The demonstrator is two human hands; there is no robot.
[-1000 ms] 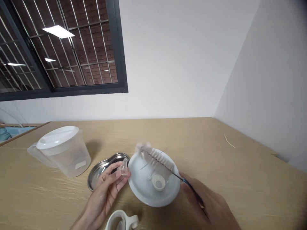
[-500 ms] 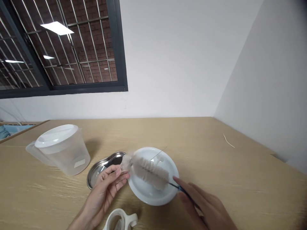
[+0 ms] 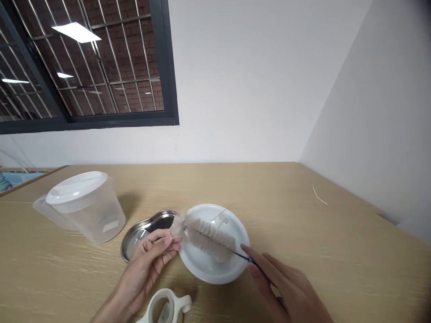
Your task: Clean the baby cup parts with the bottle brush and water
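A bottle brush (image 3: 212,240) with pale, fluffy bristles slants over a white plate (image 3: 213,278). Its dark twisted stem runs into my right hand (image 3: 286,282), whose fingers are closed round the handle. At the other end, my left hand (image 3: 151,258) pinches beside the brush's pale tip tuft; whether a small translucent piece sits between those fingers is hard to make out. Behind my left hand lies a steel kidney dish (image 3: 126,249) with something clear in it. A white ring with a side handle (image 3: 168,303) is near the front edge of view.
A translucent lidded jug (image 3: 90,215) stands at the left on the wooden table (image 3: 286,193). A thin pale strip (image 3: 318,196) lies at the far right. A thin wire-like piece (image 3: 222,213) crosses the plate's far rim. Walls and a barred window (image 3: 111,63) are behind.
The brush was blurred by motion and now looks sharper, in nearly the same place. The whole view has shifted slightly; both hands keep their positions at the brush.
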